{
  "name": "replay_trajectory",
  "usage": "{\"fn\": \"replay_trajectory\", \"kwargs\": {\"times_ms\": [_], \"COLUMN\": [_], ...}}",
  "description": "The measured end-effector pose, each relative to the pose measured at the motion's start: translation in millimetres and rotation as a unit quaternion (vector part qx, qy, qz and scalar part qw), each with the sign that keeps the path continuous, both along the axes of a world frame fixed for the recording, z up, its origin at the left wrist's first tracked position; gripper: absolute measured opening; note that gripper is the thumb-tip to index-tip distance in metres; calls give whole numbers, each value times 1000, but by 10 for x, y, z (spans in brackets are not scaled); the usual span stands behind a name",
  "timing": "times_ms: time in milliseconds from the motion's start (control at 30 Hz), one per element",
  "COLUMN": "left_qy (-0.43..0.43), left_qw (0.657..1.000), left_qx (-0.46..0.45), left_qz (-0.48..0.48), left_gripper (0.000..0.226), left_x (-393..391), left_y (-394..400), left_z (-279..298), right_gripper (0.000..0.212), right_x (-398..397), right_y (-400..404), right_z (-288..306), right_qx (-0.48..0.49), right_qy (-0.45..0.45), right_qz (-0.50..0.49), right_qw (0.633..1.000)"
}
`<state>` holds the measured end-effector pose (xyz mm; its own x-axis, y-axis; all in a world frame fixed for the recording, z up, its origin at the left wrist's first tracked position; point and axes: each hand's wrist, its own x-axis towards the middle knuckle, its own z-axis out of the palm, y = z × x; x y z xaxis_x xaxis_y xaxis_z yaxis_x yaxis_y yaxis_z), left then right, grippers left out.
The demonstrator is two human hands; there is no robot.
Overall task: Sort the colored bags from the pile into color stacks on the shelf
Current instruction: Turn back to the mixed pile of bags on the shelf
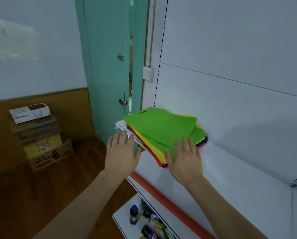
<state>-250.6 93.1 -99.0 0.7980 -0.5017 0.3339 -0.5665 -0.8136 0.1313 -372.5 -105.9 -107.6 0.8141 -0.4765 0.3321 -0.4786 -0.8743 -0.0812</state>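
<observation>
A pile of flat colored bags (161,128) lies on the left end of the white shelf (230,178). Green bags are on top, with yellow, red and blue edges showing beneath. My right hand (184,159) lies flat, fingers straight, on the pile's near corner, covering green and yellow layers. My left hand (122,152) is spread open at the shelf's left front corner, just left of the pile, its fingertips at the shelf edge. Neither hand holds a bag.
A red price strip (170,204) runs along the shelf's front edge. Bottles (133,214) stand on a lower shelf. A teal door (108,66) is left of the shelf. Stacked cardboard boxes (41,140) sit on the wooden floor at left.
</observation>
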Motion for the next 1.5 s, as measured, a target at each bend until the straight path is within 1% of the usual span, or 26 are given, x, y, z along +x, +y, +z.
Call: {"fn": "replay_trajectory", "kwargs": {"times_ms": [200, 300, 433, 533, 667, 800, 867, 967, 1033, 1100, 1167, 1233, 1300, 1400, 1500], "left_qy": [-4, 0, 12, 16, 21, 28, 29, 32, 42, 48, 45, 47, 47, 43, 39], "left_qw": [998, 997, 994, 991, 982, 971, 968, 969, 967, 963, 961, 961, 961, 959, 958], "left_qx": [47, 53, 71, 74, 83, 92, 92, 98, 105, 111, 113, 110, 108, 109, 107], "left_qz": [-47, -59, -86, -113, -168, -218, -230, -226, -229, -240, -247, -250, -250, -257, -262], "left_gripper": [66, 67, 65, 73, 84, 84, 82, 81, 80, 77, 73, 70, 71, 73, 73], "left_x": [823, 1184, 1523, 1735, 1949, 2042, 2101, 2226, 2299, 2346, 2365, 2383, 2411, 2437, 2428], "left_y": [-426, -616, -791, -938, -1104, -1110, -1081, -1010, -965, -933, -908, -895, -894, -913, -909], "left_z": [-8, -23, -135, -161, -247, -286, -266, -235, -231, -239, -260, -269, -255, -236, -244], "right_gripper": [79, 84, 87, 87, 72, 51, 45, 46, 51, 62, 65, 63, 61, 58, 53], "right_x": [669, 928, 1073, 1113, 1116, 1123, 1157, 1210, 1216, 1202, 1162, 1129, 1142, 1205, 1274], "right_y": [-380, -538, -553, -555, -461, -226, -88, 113, 202, 199, 110, 31, 36, 108, 196], "right_z": [-57, -72, -156, -185, -183, -208, -225, -288, -299, -242, -161, -127, -169, -245, -237], "right_qx": [48, 56, 72, 85, 93, 80, 64, 64, 83, 112, 131, 129, 114, 86, 55], "right_qy": [54, 78, 132, 154, 153, 126, 116, 101, 80, 53, 55, 106, 139, 128, 99], "right_qz": [-61, -79, -109, -129, -159, -205, -220, -220, -216, -251, -305, -317, -306, -316, -301], "right_qw": [996, 992, 983, 976, 971, 967, 967, 968, 970, 960, 942, 933, 935, 936, 947]}}
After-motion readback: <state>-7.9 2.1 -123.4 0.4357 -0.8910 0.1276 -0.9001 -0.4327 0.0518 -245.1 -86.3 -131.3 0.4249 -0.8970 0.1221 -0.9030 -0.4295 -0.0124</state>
